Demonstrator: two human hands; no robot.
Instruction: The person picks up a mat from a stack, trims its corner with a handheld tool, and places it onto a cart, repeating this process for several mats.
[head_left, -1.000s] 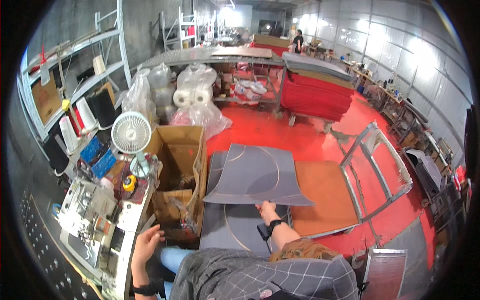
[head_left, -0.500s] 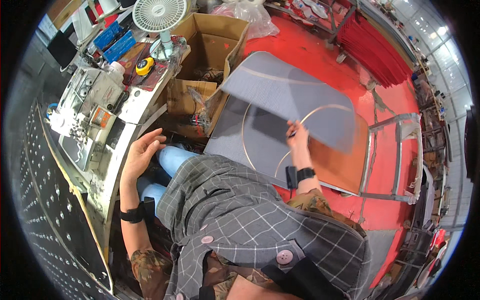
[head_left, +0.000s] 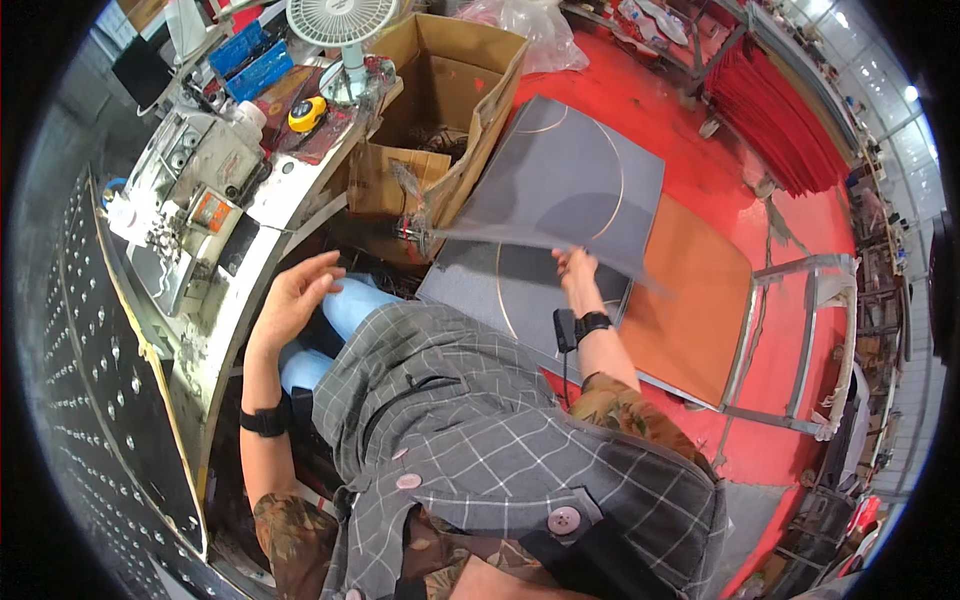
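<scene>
Hands are well apart here: the right hand [head_left: 577,268] has its fingers pinched on the near edge of a grey mat [head_left: 575,170] with a thin curved gold line, that edge lifted above a second grey mat [head_left: 462,282], left of an orange-brown panel [head_left: 697,290]. Left hand [head_left: 295,297] just hangs loosely open beside the sewing machine table [head_left: 240,300].

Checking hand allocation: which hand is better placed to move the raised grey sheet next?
Right, probably: the right hand grips the grey sheet at its blurred near edge. The left hand looks open and empty beside the workbench, apart from the sheet.
</scene>
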